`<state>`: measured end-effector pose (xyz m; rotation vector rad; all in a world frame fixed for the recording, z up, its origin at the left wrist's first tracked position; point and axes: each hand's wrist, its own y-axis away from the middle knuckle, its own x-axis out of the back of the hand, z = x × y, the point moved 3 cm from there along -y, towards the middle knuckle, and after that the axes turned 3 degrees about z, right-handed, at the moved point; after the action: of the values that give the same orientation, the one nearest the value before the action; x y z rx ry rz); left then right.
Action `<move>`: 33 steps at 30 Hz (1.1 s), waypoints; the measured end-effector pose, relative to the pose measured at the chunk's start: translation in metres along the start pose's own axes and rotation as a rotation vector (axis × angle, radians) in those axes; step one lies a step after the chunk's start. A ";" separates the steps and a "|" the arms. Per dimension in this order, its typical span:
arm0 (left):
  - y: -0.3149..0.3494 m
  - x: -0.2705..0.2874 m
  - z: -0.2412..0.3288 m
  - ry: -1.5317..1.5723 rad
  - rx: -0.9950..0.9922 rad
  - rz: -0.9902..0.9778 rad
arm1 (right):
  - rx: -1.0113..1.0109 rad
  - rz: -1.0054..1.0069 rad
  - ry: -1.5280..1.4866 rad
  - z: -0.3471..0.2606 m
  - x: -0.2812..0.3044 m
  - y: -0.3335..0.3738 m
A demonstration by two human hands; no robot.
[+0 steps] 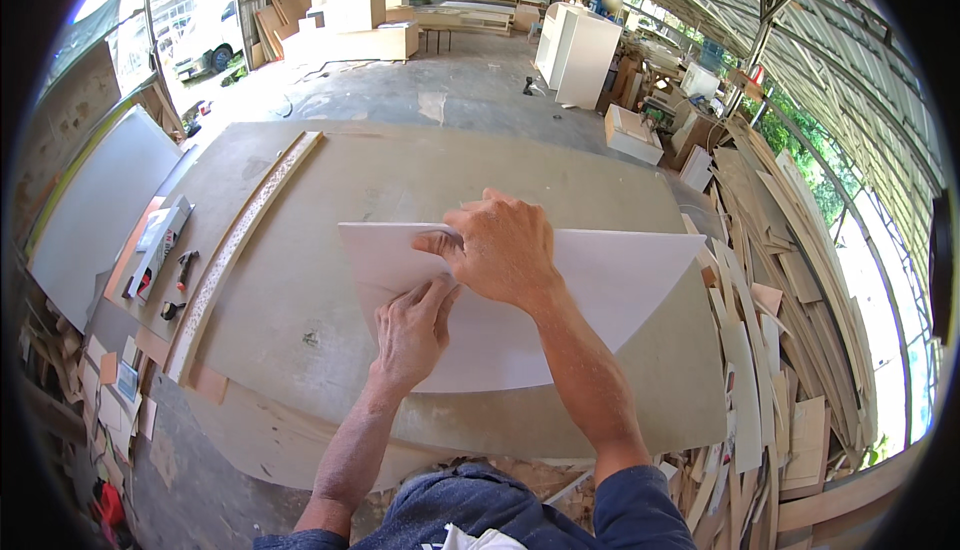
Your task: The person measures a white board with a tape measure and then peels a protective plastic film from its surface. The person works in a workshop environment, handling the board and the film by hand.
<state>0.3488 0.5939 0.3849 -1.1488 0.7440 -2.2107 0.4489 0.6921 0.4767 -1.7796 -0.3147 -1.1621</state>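
Observation:
A white panel (520, 340) with a straight far edge and a curved near edge is in front of me on the large worktable board (300, 260). My right hand (505, 250) is closed at the panel's far edge, its thumb side turned left. A thin greyish piece (455, 237) shows under its fingers, too small to name. Just below and to the left, my left hand (412, 330) lies against the panel's white face, fingers bent and pressed together near the right hand. Whatever they pinch, if anything, is hidden.
On the left lie a long speckled strip (245, 240), a hammer (186, 268), a tape measure (172, 310) and an open long box (160, 250). Wood offcuts (790, 300) pile up at right. A white cabinet (580, 55) and stacked boxes (345, 15) stand farther back.

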 end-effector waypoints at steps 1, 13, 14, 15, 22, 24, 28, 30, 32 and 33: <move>0.001 0.002 0.000 0.013 0.003 -0.028 | -0.003 0.002 -0.011 -0.001 0.002 0.000; 0.036 0.009 0.021 -0.018 0.098 -0.120 | 0.051 0.082 -0.029 -0.007 0.006 0.011; 0.039 0.008 0.024 -0.015 0.115 -0.110 | 0.054 0.084 -0.030 -0.007 0.006 0.011; 0.043 0.008 0.026 -0.011 0.132 -0.101 | 0.067 0.111 -0.040 -0.007 0.006 0.013; 0.066 -0.006 0.019 0.014 0.120 0.030 | 0.105 0.104 -0.022 -0.006 0.007 0.010; 0.064 0.003 0.003 0.068 0.029 0.116 | 0.103 0.088 -0.026 -0.005 0.005 0.007; 0.053 0.030 -0.035 -0.126 -0.227 0.117 | 0.103 0.091 -0.055 -0.004 0.003 0.005; 0.036 0.033 -0.046 -0.237 -0.390 0.097 | 0.085 0.079 -0.051 -0.002 0.004 0.008; 0.033 0.032 -0.058 -0.287 -0.453 0.196 | 0.055 0.089 -0.043 -0.002 0.005 0.007; 0.033 0.035 -0.063 -0.368 -0.528 0.254 | 0.052 0.088 -0.043 -0.001 0.007 0.006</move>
<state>0.2855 0.5612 0.3512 -1.5533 1.2686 -1.5700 0.4562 0.6864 0.4789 -1.7571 -0.2871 -1.0458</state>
